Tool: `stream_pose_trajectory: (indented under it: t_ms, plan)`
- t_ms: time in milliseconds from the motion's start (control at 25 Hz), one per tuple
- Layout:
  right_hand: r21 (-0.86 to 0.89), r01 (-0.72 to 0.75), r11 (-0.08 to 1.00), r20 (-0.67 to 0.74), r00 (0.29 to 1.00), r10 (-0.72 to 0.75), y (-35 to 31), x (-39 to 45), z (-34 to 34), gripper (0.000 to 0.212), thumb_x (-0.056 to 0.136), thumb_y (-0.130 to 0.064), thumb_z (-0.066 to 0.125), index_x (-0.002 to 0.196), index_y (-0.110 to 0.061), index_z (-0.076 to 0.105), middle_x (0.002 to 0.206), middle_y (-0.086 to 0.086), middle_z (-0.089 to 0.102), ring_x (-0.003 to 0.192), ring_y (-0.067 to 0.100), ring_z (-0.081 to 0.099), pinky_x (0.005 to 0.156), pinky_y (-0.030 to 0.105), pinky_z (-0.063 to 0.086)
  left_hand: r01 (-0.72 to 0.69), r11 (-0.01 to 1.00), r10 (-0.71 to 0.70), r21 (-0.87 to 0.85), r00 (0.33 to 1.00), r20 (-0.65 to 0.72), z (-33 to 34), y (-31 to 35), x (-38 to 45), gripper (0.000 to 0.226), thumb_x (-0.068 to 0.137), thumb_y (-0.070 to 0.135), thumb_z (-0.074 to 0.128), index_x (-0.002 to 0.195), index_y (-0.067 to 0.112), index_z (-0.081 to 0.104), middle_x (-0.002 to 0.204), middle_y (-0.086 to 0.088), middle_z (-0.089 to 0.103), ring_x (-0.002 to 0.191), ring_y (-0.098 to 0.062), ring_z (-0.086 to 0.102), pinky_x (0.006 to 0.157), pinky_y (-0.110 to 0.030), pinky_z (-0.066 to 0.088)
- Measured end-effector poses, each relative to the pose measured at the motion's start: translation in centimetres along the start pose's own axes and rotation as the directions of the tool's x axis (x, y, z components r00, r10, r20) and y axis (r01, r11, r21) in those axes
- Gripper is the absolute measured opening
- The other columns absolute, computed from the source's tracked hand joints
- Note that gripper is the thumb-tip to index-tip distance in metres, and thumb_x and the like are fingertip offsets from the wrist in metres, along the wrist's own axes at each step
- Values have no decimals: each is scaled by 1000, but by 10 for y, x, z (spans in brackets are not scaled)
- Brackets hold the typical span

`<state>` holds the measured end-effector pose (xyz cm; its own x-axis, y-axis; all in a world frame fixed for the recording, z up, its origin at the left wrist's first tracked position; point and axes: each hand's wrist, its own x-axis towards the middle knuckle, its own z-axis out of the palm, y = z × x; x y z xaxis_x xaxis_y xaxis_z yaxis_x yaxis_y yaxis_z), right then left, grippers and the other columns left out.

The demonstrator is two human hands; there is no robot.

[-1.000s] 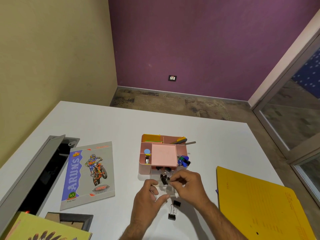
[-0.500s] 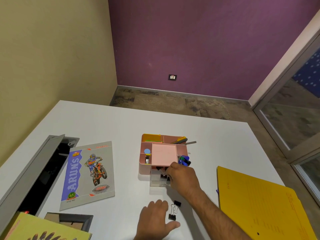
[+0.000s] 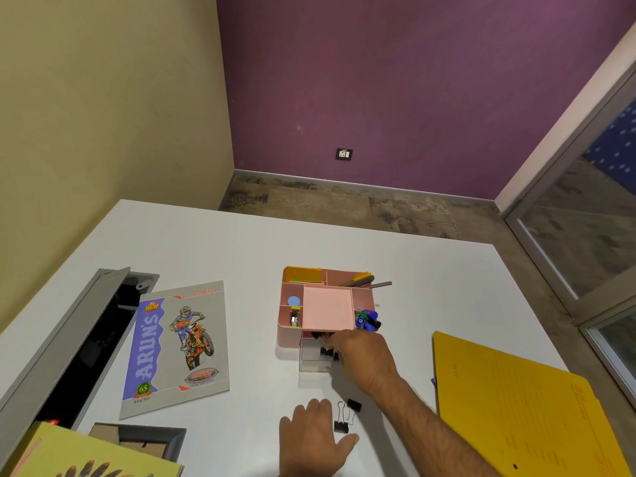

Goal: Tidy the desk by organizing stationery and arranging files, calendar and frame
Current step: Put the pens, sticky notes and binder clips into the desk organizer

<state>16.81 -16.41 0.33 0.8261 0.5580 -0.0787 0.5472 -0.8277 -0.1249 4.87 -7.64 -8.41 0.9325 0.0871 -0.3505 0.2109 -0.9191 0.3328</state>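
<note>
A pink desk organizer (image 3: 288, 333) stands mid-table with pens, markers and notes in its compartments. Its clear drawer (image 3: 309, 360) is pulled out toward me, with black binder clips inside. My right hand (image 3: 364, 359) reaches into that drawer, fingers curled down over the clips, so what they grip is hidden. My left hand (image 3: 309, 438) lies palm down on the table with its fingers spread. Just right of it are two loose black binder clips (image 3: 344, 421). A motorbike notebook (image 3: 175, 349) lies at the left and a yellow file (image 3: 523, 407) at the right.
A dark picture frame (image 3: 144, 438) lies at the near left, partly under a yellow-green cover (image 3: 69, 456). An open grey cable hatch (image 3: 69, 346) runs along the table's left side. Beyond the far table edge are floor and a purple wall.
My hands, together over a clip a second ago, have parted. The right hand went forward into the clear drawer. The left hand dropped flat onto the table beside the loose clips.
</note>
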Motion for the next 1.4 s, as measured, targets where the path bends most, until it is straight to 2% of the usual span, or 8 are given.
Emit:
stream_pose_trajectory:
  t_ms: [160,400,600,840,1040,1240,1320,1400]
  plan:
    - [156,39,987,-228,974,-2,5,-11,6,22,72,-11,73,91,-22,74,82,-5,75,71,16,70,68,28,57,26,999,-25,20,999,-30,-3,8,-1,64,81,73,38,119,22,45,116,5,53,105,-20,51,79,-38,33]
    - [392,169,904,-446,894,26,16,-27,19,21,69,-8,68,86,-19,75,85,-9,74,75,5,66,65,18,56,28,994,-38,-103,995,-91,-8,0,-3,40,81,58,41,105,26,47,103,11,53,99,-16,53,77,-35,36]
    - [605,50,795,-306,936,174,25,-46,29,12,74,-22,67,84,-25,74,79,-17,70,66,2,63,58,19,54,-124,938,-7,-323,927,-374,-1,-14,-2,28,71,58,55,79,35,43,69,18,41,67,-9,54,58,-31,40]
    - [752,-159,640,-3,970,244,25,-49,23,15,74,-15,77,83,-26,78,83,-12,74,79,6,68,69,18,54,-217,911,30,-350,882,-471,-17,-12,2,33,72,53,72,87,40,45,73,23,52,66,2,52,57,-27,43]
    - [706,-171,687,-26,963,267,23,-46,21,21,72,-21,80,88,-34,75,89,-16,71,82,6,66,71,18,55,-252,903,44,-349,860,-508,-21,-10,5,32,74,51,75,89,38,51,75,21,54,64,1,51,58,-27,45]
    - [798,-205,566,26,951,308,27,-42,18,16,73,-8,80,78,-24,79,76,-6,74,73,13,69,71,28,59,-221,891,9,-396,882,-471,-25,-11,2,34,75,56,73,97,39,54,80,23,57,67,-1,54,66,-28,49]
    - [822,-168,543,-23,945,326,28,-40,12,16,73,-6,80,76,-22,79,73,-5,74,70,15,70,69,31,60,-147,860,-88,-489,900,-427,-26,-9,1,37,76,58,70,101,40,50,85,23,57,72,-1,54,73,-27,48]
    - [805,-100,585,-131,932,338,28,-37,7,19,73,-4,79,78,-22,80,74,-9,74,72,11,69,70,24,59,-181,869,-28,-461,912,-410,-22,-9,1,33,80,58,64,102,40,48,90,23,56,79,0,54,76,-25,46]
